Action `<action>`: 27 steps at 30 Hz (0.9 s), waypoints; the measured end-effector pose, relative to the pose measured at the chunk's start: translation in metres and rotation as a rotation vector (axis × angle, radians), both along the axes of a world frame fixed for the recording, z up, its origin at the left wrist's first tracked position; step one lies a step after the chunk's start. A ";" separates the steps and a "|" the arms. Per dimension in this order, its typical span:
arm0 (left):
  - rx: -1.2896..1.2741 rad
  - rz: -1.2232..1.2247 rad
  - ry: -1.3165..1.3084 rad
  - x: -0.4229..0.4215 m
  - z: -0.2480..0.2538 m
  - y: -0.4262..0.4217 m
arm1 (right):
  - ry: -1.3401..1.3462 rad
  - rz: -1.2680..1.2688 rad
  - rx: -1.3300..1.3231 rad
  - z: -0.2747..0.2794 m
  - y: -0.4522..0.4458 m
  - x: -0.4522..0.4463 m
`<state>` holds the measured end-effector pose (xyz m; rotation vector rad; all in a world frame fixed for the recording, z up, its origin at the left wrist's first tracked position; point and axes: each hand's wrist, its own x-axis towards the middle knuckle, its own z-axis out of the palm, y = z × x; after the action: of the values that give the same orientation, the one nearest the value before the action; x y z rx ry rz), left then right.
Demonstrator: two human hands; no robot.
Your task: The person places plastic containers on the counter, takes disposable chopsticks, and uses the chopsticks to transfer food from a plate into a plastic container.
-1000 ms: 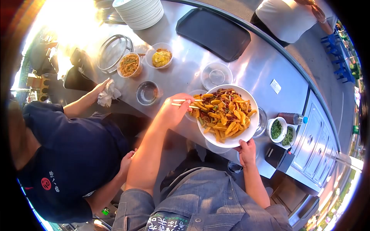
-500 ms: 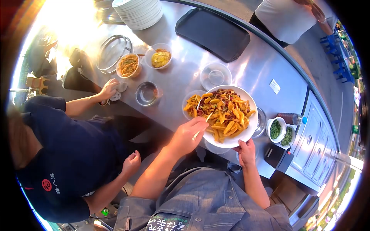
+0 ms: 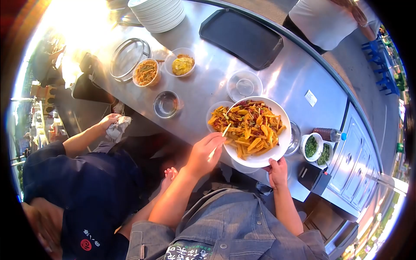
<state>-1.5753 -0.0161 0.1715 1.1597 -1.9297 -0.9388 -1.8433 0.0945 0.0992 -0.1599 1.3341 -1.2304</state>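
Note:
My left hand (image 3: 204, 152) is closed on pale chopsticks (image 3: 225, 129), their tips at the left edge of a heap of orange-brown fried strips with red and green bits (image 3: 255, 128). The food sits in a white plate (image 3: 281, 113), which is tilted toward the left. My right hand (image 3: 277, 172) grips the plate's lower right rim. A clear round plastic container (image 3: 213, 116) shows partly under the plate's left side, just below the food. Another clear container (image 3: 244, 86) stands above the plate. More clear rims show beneath it.
On the steel counter (image 3: 203, 93) stand two tubs of food (image 3: 146, 72), a clear bowl (image 3: 166, 104), a black tray (image 3: 241, 38) and stacked white lids or plates (image 3: 157, 15). Right are bowls of chopped greens (image 3: 310, 146) and a bottle (image 3: 328, 134). Left, a co-worker holds a cloth (image 3: 118, 129).
My left hand has moved slightly left and down, with the chopsticks. The plate stays nearly in place. The co-worker has leaned back and lifted the cloth off the counter's edge.

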 end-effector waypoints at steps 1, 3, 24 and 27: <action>0.000 0.000 0.000 0.002 0.000 0.001 | 0.003 0.003 0.004 0.000 0.000 0.000; 0.030 0.050 0.019 0.005 -0.002 0.003 | 0.006 0.006 0.009 0.000 -0.001 -0.001; 0.503 0.457 0.599 0.049 -0.031 -0.009 | -0.093 -0.108 0.016 -0.001 0.030 0.006; 0.397 0.436 0.603 0.050 -0.013 -0.003 | -0.122 -0.126 -0.015 0.005 0.038 0.008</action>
<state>-1.5249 -0.0195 0.1583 1.2578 -0.9890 -1.2717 -1.8351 0.1322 0.1044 -0.0116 1.2444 -1.3351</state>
